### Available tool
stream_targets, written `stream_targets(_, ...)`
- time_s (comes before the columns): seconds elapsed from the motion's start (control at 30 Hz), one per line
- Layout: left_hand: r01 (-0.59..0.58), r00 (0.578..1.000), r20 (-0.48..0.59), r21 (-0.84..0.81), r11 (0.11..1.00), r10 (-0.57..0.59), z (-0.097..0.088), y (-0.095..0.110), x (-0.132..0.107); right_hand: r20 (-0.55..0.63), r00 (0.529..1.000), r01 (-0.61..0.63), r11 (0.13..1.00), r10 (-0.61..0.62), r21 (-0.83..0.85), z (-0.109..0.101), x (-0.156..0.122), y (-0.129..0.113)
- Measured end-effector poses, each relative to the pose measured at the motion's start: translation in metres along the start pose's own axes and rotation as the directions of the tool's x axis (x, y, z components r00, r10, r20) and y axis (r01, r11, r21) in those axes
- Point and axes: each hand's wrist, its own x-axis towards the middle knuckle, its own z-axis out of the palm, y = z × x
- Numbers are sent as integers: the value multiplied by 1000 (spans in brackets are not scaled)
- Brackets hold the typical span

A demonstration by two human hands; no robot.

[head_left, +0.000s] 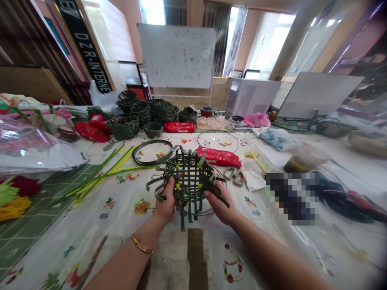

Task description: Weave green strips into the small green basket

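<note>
A small dark green woven basket [189, 173], with loose strip ends sticking out around its rim and several yellow bits in the weave, is held between both hands above the table. My left hand [165, 201] grips its left side, thumb on the near face. On the right side my right hand [222, 201] holds it the same way; the other fingers are partly hidden behind the weave. Just beyond lies a coil of dark green strip [142, 161]. A red packet [219, 156] and scissors [234, 175] rest behind and to the right of the basket.
Finished-looking green baskets [151, 110] are heaped at the back left. Green and yellow strips [102, 173] lie to the left on the flowered tablecloth [123, 217]. A wire ring [217, 141], a white tissue [254, 180] and a computer monitor [320, 96] are farther right and back.
</note>
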Motion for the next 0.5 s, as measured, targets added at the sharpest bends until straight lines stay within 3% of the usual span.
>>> stream_targets(0.07,-62,998,-20,-2,998,62,-1,4,3,81,997,-13,997,20,-81,-9,7,-6)
stream_targets(0.13,-140,989,-47,6,990,140,-5,9,7,106,992,-34,940,74,-339,-26,18,-15)
stream_targets(0.17,-178,982,-62,13,984,178,-8,12,9,27,993,-78,824,113,-561,-37,23,-20)
stream_targets(0.23,-246,965,-83,38,969,248,-14,17,14,-122,985,-173,705,123,-688,-61,35,-27)
stream_targets(0.37,-383,914,-101,114,917,394,-25,24,18,-344,917,-398,431,201,-809,-91,56,-27)
stream_targets(0.5,-465,865,-113,183,866,489,-30,24,19,-450,845,-511,187,288,-839,-97,67,-17)
